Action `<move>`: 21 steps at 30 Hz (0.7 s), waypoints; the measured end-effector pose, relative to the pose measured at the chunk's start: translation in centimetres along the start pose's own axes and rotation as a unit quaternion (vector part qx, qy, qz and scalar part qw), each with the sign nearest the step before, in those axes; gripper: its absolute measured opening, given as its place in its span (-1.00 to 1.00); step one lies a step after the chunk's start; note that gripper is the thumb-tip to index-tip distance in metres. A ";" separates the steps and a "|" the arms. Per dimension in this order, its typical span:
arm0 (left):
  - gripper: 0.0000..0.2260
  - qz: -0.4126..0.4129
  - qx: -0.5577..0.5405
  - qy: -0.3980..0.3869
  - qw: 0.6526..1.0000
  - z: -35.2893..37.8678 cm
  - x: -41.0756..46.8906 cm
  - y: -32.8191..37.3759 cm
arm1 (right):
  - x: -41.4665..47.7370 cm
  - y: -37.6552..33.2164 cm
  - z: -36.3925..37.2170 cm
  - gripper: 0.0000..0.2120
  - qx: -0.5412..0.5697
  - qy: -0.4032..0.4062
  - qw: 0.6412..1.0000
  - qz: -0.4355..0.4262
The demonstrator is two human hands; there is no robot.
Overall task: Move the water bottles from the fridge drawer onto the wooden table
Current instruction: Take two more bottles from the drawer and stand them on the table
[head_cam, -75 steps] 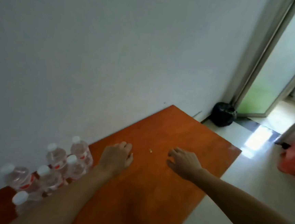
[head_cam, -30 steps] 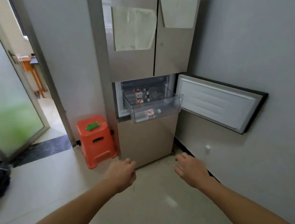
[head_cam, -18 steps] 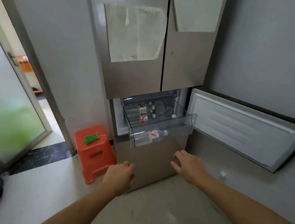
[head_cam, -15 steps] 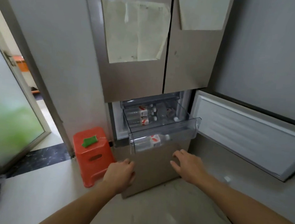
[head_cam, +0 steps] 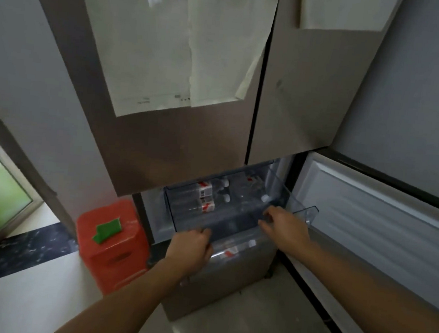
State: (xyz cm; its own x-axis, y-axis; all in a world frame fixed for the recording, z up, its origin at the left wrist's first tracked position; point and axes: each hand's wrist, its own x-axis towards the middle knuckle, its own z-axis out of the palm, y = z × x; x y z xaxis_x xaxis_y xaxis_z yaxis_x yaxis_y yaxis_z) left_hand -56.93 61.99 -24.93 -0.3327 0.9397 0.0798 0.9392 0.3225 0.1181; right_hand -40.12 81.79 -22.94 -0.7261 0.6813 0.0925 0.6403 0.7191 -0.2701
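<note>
Head, left hand [head_cam: 192, 251], right hand [head_cam: 286, 229] at drawer [head_cam: 230, 223]

The left hand [head_cam: 189, 251] covers the left end of the fridge drawer's [head_cam: 302, 213] front wall. Its fingertips are out of sight, so whether they grip the rim cannot be told. The water bottles [head_cam: 202, 199] show only as blurred shapes through the clear plastic, and their count is unclear. Whether the right hand [head_cam: 286, 229] touches one is uncertain. Print on the papers [head_cam: 169, 55] is too small to read, and the top edge cuts them off.
</note>
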 end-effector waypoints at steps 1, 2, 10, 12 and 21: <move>-0.76 -0.008 -0.006 -0.002 1.000 0.6 0.7 -0.1 | 1.4 0.5 0.5 -0.69 -0.002 -0.010 1.000 0.001; -0.75 -0.018 -0.011 -0.004 1.000 1.1 1.4 -0.3 | 2.8 1.0 1.0 -0.71 -0.002 -0.019 1.000 0.001; -0.64 -0.184 -0.101 -0.020 0.977 5.1 3.9 -0.5 | 15.3 3.6 7.0 -0.50 0.072 -0.167 0.982 0.048; -0.64 -0.205 -0.090 -0.022 0.974 5.2 4.0 -0.2 | 18.1 3.6 8.3 -0.43 0.104 -0.203 0.972 0.059; -0.59 -0.282 -0.074 0.014 0.956 5.2 3.6 2.0 | 22.8 2.2 11.3 0.20 0.292 -0.216 0.918 0.160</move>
State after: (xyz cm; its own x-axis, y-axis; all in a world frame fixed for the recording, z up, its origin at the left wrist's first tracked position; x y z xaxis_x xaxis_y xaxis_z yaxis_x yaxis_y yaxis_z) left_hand -55.83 66.64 -29.57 -0.7874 0.6163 -0.0116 0.5876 0.7562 0.2880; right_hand -58.08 97.38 -32.25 -0.6369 0.6366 -0.4349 0.6858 0.2101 -0.6968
